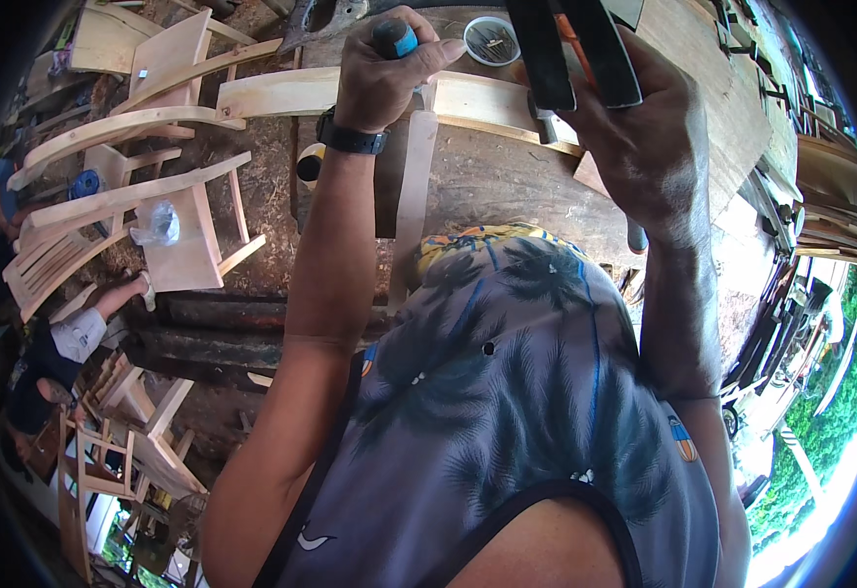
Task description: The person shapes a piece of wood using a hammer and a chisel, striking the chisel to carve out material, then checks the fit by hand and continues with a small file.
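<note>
My left hand (374,88) grips an upright tool with a blue handle (396,39) above a pale wooden board (479,98). A narrow wooden strip (413,176) runs from that board toward me across the workbench (497,181). My right hand (644,147) is closed around a tool with two flat black parts (610,69) and an orange piece (570,39) between them; a grey metal cylinder (547,127) shows beneath it. Between my hands, near the top, sits a white tub (490,41) of small thin pieces, perhaps nails.
Unfinished wooden chairs (178,250) stand on the shavings-covered floor at left, one with a plastic bag (157,220). A person (51,363) is low among them at lower left. A plywood sheet (712,88) lies at upper right, with stacked timber (825,196) beyond. A dark beam (208,348) runs behind my left arm.
</note>
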A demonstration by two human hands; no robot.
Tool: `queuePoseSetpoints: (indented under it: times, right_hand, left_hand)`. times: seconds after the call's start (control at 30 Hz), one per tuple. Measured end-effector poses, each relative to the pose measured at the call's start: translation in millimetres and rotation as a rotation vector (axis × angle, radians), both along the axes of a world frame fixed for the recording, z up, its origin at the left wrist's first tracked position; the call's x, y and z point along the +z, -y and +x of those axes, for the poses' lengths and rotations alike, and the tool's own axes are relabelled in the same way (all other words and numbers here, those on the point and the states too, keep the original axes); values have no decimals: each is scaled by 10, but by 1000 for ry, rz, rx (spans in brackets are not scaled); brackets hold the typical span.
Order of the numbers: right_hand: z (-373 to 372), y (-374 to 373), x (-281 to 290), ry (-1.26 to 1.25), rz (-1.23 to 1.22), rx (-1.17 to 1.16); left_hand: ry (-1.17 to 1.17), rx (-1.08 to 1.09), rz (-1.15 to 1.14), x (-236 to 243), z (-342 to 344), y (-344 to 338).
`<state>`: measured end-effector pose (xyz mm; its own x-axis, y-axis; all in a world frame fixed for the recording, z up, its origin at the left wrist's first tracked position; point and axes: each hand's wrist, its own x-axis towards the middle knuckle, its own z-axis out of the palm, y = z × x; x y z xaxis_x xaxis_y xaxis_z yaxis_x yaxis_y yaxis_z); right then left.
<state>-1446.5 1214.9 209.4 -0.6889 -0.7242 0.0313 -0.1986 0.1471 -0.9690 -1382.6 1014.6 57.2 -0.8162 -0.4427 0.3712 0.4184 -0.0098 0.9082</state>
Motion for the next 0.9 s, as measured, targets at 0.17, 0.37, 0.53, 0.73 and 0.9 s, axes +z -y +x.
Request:
queuePoseSetpoints:
  times: [0.17, 0.37, 0.53, 0.73, 0.9]
  right_hand:
    - [-35, 15, 90, 174, -46, -8]
    - [-1, 9, 183, -194, 217, 30]
    - [53, 106, 276, 15, 390, -56]
    - [70, 82, -56, -551, 385, 41]
    - [-24, 106, -445, -772, 574, 133]
  left_hand:
    - [162, -197, 178, -143, 94, -10]
    - [105, -63, -36, 3, 50, -110]
    - [155, -119, 35, -107, 70, -72]
    - [62, 88, -407, -292, 133, -61]
    - [55, 67, -485, -445, 180, -14]
